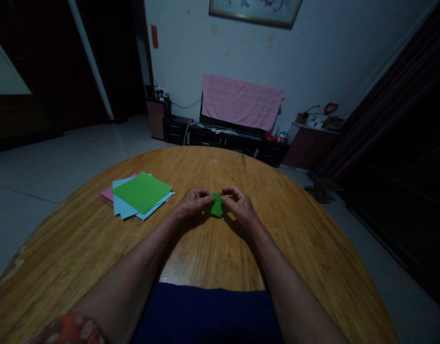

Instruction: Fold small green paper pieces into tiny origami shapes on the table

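Note:
A small piece of folded green paper (pixel 216 208) is held between my two hands, a little above or on the middle of the table; I cannot tell which. My left hand (pixel 195 201) pinches its left side with thumb and fingers. On the other side, my right hand (pixel 240 205) grips the right edge, thumb toward the upper part. A crease line runs across the paper near its top. Parts of both side edges are hidden behind the fingers.
The round wooden table (pixel 212 263) fills the foreground. To the left lies a fanned stack of green, blue and pink paper sheets (pixel 143 192). Past the far edge stands a low black cabinet (pixel 220 138) with a pink cloth (pixel 241 101) draped over something above it.

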A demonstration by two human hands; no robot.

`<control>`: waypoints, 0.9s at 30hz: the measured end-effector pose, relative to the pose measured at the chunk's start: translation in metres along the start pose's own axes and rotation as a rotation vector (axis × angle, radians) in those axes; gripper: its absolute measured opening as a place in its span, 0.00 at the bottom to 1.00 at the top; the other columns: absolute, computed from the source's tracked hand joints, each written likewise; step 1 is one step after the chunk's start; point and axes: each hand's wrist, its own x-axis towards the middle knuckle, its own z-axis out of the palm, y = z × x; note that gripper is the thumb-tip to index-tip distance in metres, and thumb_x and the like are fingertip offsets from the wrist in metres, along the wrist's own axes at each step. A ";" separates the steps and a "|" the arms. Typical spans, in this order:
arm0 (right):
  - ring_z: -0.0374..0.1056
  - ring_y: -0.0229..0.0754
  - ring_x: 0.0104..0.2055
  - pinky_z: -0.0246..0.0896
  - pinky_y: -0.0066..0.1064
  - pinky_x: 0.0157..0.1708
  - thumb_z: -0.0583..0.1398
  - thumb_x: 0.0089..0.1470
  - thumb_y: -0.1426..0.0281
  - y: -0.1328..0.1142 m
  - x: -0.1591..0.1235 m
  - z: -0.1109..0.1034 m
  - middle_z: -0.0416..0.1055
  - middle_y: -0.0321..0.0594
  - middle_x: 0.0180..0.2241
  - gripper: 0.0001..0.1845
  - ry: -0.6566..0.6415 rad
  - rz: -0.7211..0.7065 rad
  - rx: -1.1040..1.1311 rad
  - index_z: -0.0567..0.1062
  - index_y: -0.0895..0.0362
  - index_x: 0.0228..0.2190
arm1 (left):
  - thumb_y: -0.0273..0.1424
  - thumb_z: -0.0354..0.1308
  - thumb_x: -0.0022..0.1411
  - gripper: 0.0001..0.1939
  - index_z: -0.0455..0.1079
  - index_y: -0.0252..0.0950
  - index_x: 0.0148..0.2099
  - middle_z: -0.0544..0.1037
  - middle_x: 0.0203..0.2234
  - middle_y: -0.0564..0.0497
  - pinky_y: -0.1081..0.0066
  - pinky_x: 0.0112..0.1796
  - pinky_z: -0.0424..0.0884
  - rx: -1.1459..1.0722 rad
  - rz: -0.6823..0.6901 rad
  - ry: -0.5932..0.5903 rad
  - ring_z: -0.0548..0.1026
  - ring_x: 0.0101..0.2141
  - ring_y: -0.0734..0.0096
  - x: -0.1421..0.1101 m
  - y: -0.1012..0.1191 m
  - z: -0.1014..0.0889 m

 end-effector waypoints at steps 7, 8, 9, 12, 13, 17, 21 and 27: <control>0.69 0.42 0.33 0.63 0.32 0.33 0.62 0.46 0.65 0.022 0.020 -0.012 0.73 0.39 0.30 0.07 -0.058 -0.302 -0.333 0.78 0.53 0.28 | 0.31 0.64 0.50 0.07 0.68 0.36 0.28 0.68 0.19 0.54 0.74 0.23 0.63 0.040 -0.007 -0.012 0.66 0.20 0.77 0.003 -0.004 -0.004; 0.69 0.43 0.34 0.64 0.33 0.33 0.62 0.46 0.66 0.024 0.021 -0.013 0.74 0.40 0.30 0.07 -0.049 -0.321 -0.348 0.78 0.53 0.28 | 0.31 0.64 0.50 0.07 0.69 0.36 0.28 0.68 0.19 0.54 0.73 0.23 0.62 0.046 -0.009 -0.009 0.66 0.20 0.77 0.004 -0.005 -0.004; 0.69 0.43 0.34 0.64 0.33 0.33 0.62 0.47 0.66 0.026 0.022 -0.014 0.74 0.40 0.30 0.07 -0.041 -0.331 -0.356 0.79 0.53 0.28 | 0.31 0.64 0.50 0.07 0.69 0.36 0.28 0.69 0.19 0.54 0.73 0.23 0.62 0.052 -0.011 -0.005 0.66 0.20 0.77 0.004 -0.005 -0.005; 0.69 0.43 0.34 0.64 0.34 0.33 0.61 0.47 0.66 0.028 0.023 -0.014 0.74 0.40 0.29 0.07 -0.034 -0.340 -0.371 0.78 0.53 0.29 | 0.32 0.64 0.50 0.06 0.70 0.36 0.30 0.69 0.20 0.53 0.74 0.23 0.62 0.074 -0.002 0.001 0.67 0.20 0.77 0.005 -0.007 -0.006; 0.69 0.43 0.33 0.64 0.34 0.33 0.62 0.47 0.65 0.028 0.023 -0.014 0.73 0.40 0.29 0.06 -0.035 -0.342 -0.372 0.78 0.53 0.28 | 0.32 0.64 0.51 0.06 0.71 0.36 0.30 0.69 0.20 0.53 0.74 0.23 0.62 0.082 0.006 -0.001 0.67 0.20 0.77 0.005 -0.008 -0.006; 0.67 0.40 0.30 0.63 0.32 0.31 0.63 0.44 0.64 0.024 0.021 -0.011 0.72 0.38 0.27 0.07 -0.046 -0.276 -0.294 0.76 0.55 0.26 | 0.32 0.63 0.51 0.06 0.72 0.35 0.30 0.70 0.19 0.53 0.74 0.23 0.61 0.118 0.014 -0.016 0.67 0.20 0.76 0.005 -0.007 -0.007; 0.64 0.37 0.26 0.62 0.31 0.28 0.65 0.41 0.63 0.019 0.016 -0.009 0.69 0.35 0.24 0.09 -0.073 -0.157 -0.193 0.73 0.56 0.24 | 0.32 0.63 0.52 0.05 0.73 0.35 0.28 0.70 0.19 0.53 0.74 0.22 0.60 0.178 0.000 -0.044 0.66 0.19 0.77 0.004 -0.004 -0.008; 0.63 0.36 0.25 0.60 0.29 0.26 0.65 0.41 0.64 0.020 0.014 -0.009 0.68 0.35 0.24 0.10 -0.094 -0.094 -0.176 0.73 0.57 0.24 | 0.32 0.64 0.50 0.07 0.74 0.33 0.26 0.69 0.17 0.53 0.74 0.23 0.58 0.293 -0.018 -0.118 0.64 0.19 0.78 0.008 -0.002 -0.014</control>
